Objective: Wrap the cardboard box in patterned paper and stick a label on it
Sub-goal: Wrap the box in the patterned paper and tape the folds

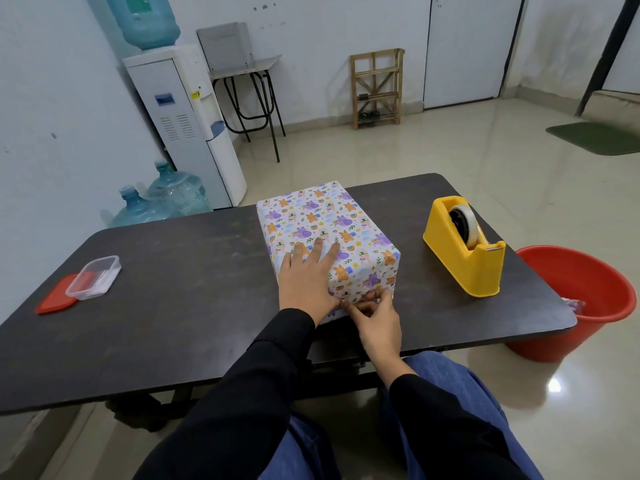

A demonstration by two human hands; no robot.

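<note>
The box [323, 223], covered in white paper with purple and orange cartoon animals, sits in the middle of the dark table [180, 289]. My left hand [306, 277] lies flat on its top near corner, fingers straight and pressing down. My right hand [375, 315] is at the near end face of the box, fingers curled and pinching the paper fold there. No label can be seen on the box.
A yellow tape dispenser [462, 251] with a roll of clear tape stands to the right of the box. A clear plastic container [93, 277] and its red lid [55, 299] lie at the left. A red bucket [581, 299] stands on the floor by the table's right end.
</note>
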